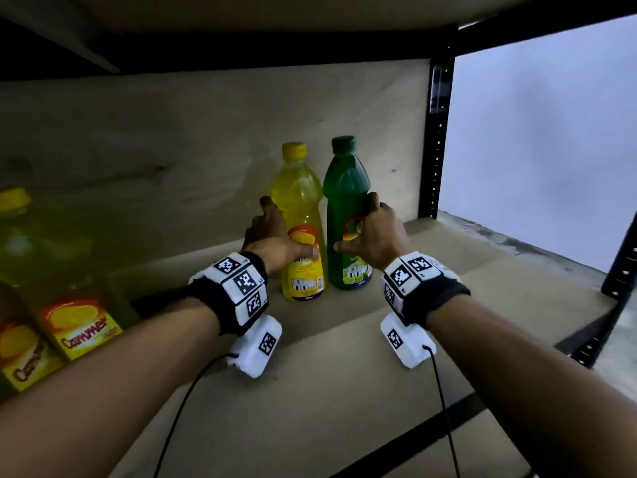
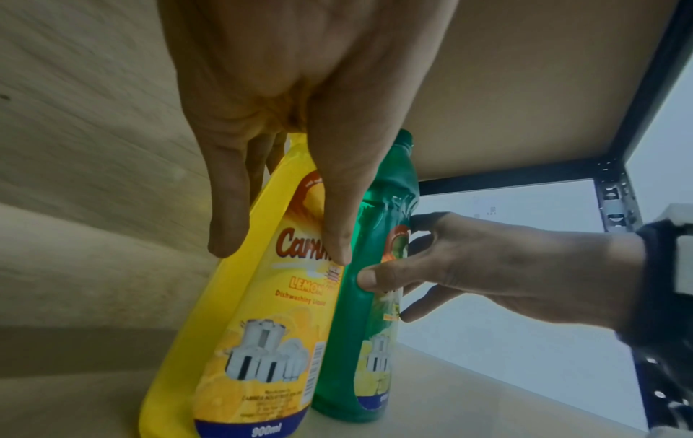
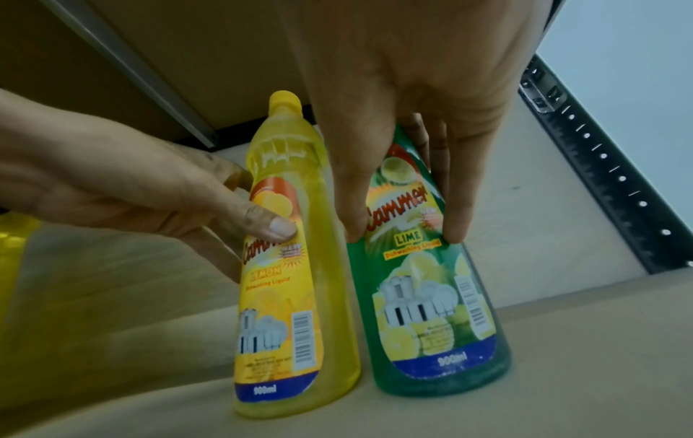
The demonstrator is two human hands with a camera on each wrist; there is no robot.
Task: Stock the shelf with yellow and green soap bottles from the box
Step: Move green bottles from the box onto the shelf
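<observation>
A yellow lemon soap bottle (image 1: pixel 303 215) and a green lime soap bottle (image 1: pixel 346 198) stand upright, side by side and nearly touching, on the shelf board (image 1: pixel 344 367) close to its back panel. My left hand (image 1: pixel 286 229) grips the yellow bottle (image 2: pixel 255 340) at mid-height, thumb on the label and fingers behind it. My right hand (image 1: pixel 358 224) grips the green bottle (image 3: pixel 431 326) the same way, thumb on its left side and fingers round its right. The right wrist view shows the yellow bottle (image 3: pixel 300 326) resting on the board too.
More yellow bottles (image 1: pixel 79 326) stand at the shelf's left end, close to my left forearm. A black perforated upright (image 1: pixel 436 139) rises behind and to the right of the green bottle. The upper shelf (image 1: pixel 275 15) hangs low overhead. Bare board lies right of the green bottle.
</observation>
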